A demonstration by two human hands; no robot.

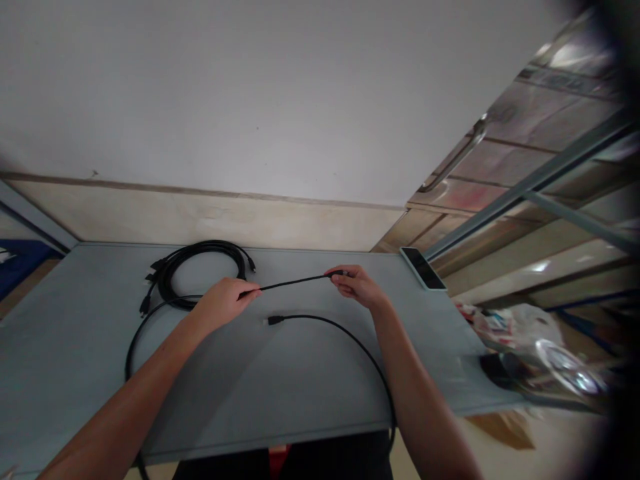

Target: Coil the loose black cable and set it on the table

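A short stretch of black cable (295,282) runs taut between my two hands above the grey table. My left hand (227,301) is closed on its left part, beside a coiled bundle of black cables (173,273) with several connectors. Between the fingertips of my right hand (354,283) is the dark connector at the cable's right end. Below them on the tabletop lies another black connector (275,321), whose cable curves right and drops over the front edge under my right forearm. A further length of cable hangs over the front edge beneath my left forearm.
The grey table (280,387) meets a pale wall at the back. A phone (423,269) lies at its back right corner. Near the right edge are a dark and shiny round object (560,367) and plastic bags (520,325). A metal frame rises at right.
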